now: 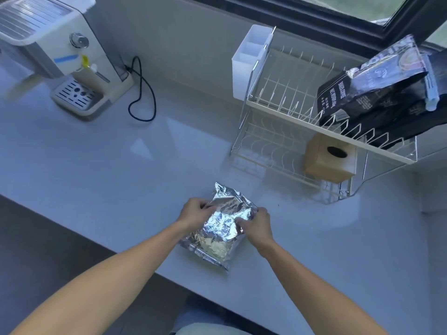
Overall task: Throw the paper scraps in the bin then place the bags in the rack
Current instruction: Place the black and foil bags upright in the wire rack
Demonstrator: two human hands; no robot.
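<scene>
The fingers (210, 206) of the left hand (193, 211) curl behind the folded top of the silver foil bag (217, 232), so their tips are hidden. The right hand (256, 226) covers the bag's right edge. The black bags (377, 100) on the rack's (302, 117) top tier run past the right border, and their small print is unreadable. The machine (55, 49) at upper left is cut off. Both forearms leave the bottom edge.

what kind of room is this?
Likely a kitchen or office pantry: a coffee machine on a white counter, and a two-tier dish rack holding black coffee bags under a window.
</scene>
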